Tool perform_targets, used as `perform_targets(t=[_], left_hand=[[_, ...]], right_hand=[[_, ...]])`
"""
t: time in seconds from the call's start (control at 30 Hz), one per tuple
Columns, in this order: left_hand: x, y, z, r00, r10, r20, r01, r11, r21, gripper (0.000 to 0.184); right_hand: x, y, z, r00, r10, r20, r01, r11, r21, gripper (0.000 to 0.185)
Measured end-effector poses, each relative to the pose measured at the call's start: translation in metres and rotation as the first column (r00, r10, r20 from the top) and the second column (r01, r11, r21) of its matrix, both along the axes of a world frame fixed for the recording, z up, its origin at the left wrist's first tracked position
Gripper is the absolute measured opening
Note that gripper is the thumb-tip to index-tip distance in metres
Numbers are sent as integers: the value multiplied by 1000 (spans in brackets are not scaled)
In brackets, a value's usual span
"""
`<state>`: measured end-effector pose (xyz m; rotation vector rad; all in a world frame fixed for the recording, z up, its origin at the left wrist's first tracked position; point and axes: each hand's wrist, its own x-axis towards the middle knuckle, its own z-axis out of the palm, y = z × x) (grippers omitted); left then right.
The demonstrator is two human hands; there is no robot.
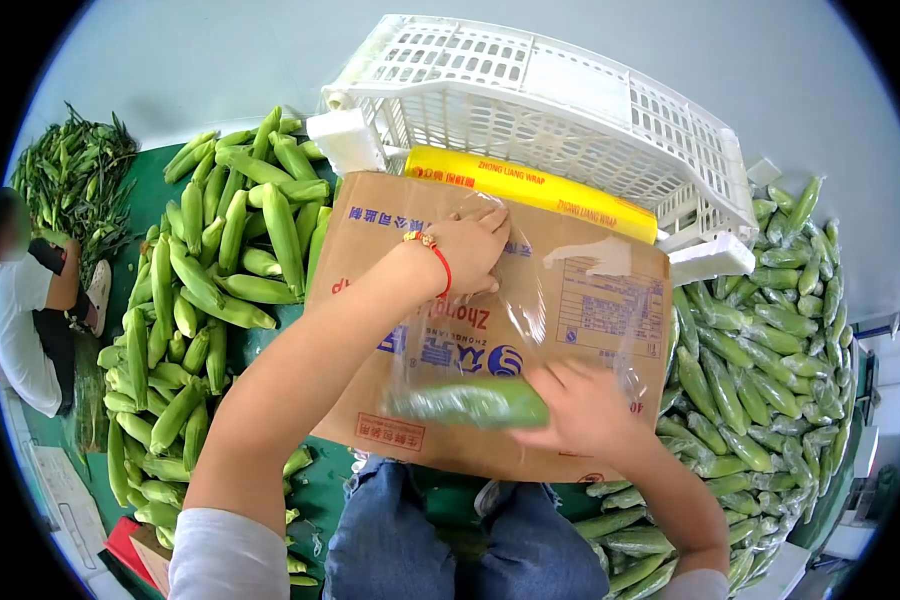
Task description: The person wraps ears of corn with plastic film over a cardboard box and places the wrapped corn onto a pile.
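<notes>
The right hand (580,405) curls its fingers round a film-covered corn ear (485,402); beyond them, the left hand (462,255) lies spread on clear film (518,300) over printed cardboard (500,452); past its fingertips are a yellow wrap pack (540,188) and white crate (570,95).

"ZHONG LIANG WRAP" stands twice on the yellow package (545,192) beyond the left hand (467,247). The cardboard (470,450) under that hand reads "ZHONGLIANG", upside down.

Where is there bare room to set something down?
Bare green surface shows between the leafy heap and unwrapped corn, with a patch between that corn and the left forearm. Crowded: the right, heaped with wrapped corn, and the cardboard under left hand and right hand.
</notes>
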<state>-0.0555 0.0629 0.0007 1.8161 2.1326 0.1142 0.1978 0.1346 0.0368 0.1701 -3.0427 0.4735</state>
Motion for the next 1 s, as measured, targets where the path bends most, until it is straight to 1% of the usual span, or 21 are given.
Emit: perform_targets(t=[0.03,0.1,0.17,0.2,0.27,0.3,0.33,0.37,0.43,0.5,0.53,0.6,0.63,0.7,0.77,0.8,0.83,0.87,0.93,0.97,1.0], left_hand=[[-1,-1,-1,1000,-10,9,10,1000,18,83],[0,-3,-4,999,-33,24,32,998,51,79],[-7,-2,-6,999,-48,18,46,995,88,74],[-8,-6,-2,991,-27,135,4,985,172,72],[4,-17,13,932,-27,362,-101,938,331,67],[30,-34,23,958,-41,285,-131,819,559,61],[61,-48,35,911,-129,391,-147,784,602,58],[90,-57,39,926,-259,273,-1,724,690,56],[121,-63,32,881,-418,224,138,677,723,53],[128,-47,35,496,-550,672,-257,647,718,52],[129,-40,38,209,-589,781,-423,666,615,53],[122,-38,42,-337,-604,722,-664,696,274,54],[119,-41,43,-546,-619,564,-715,695,70,54],[117,-46,38,-561,-498,662,-706,705,-68,52],[118,-61,33,-367,-359,858,-792,605,-85,31],[119,-69,26,-290,-307,907,-825,561,-74,29],[121,-76,19,-216,-251,943,-855,516,-59,27],[124,-85,13,-108,-225,968,-879,476,13,28],[129,-97,-4,201,-95,975,-893,392,222,29],[128,-103,-12,351,-19,936,-870,363,333,29],[127,-111,-1,274,-20,962,-901,344,264,27]], right_hand=[[15,-3,9,1000,4,28,-2,999,-52,56],[43,-10,25,945,65,319,-44,996,-75,59],[66,-21,34,711,200,675,-51,971,-235,62],[71,-21,35,635,150,757,94,958,-269,64],[101,-15,21,762,-72,643,437,791,-428,69],[110,-13,10,783,-205,587,558,648,-518,71],[118,-16,2,699,-145,701,701,337,-629,74],[121,-20,-4,609,-86,789,790,-22,-612,78],[91,-23,13,610,271,744,754,-486,-441,80],[65,-39,8,779,607,160,627,-759,-173,79],[56,-49,-7,806,589,-54,590,-807,9,83],[25,-73,-38,796,445,-410,478,-878,-26,87],[27,-74,-38,810,441,-386,469,-883,-25,91],[31,-76,-37,836,432,-338,450,-892,-26,100],[52,-69,-4,910,345,231,394,-891,-224,104],[64,-58,-3,825,260,501,523,-686,-506,94],[75,-46,-3,670,143,728,721,-357,-594,86],[73,-49,20,602,-197,774,779,-69,-624,81],[84,-40,17,789,-523,323,596,527,-606,77],[95,-41,15,736,-640,219,615,497,-613,81],[107,-26,19,789,-614,-9,565,732,-381,77]])
